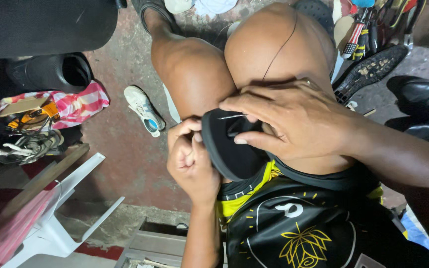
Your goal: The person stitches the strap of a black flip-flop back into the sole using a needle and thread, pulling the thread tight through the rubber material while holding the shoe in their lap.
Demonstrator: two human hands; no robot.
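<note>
two hands sewing a black shoe on a lap

the right hand lies over the black shoe, fingers curled, pinching a thin needle at the shoe's top edge. the left hand is balled up tight, pressed to the shoe's side at nine o'clock, gripping its rim. a dark thread runs up over the knee toward twelve o'clock. the shoe rests between the knees, in the middle of the view. out at nine o'clock a white sneaker lies on the red floor. past it sits a pink striped bag. at two o'clock a black sole lies by some tools.
</note>
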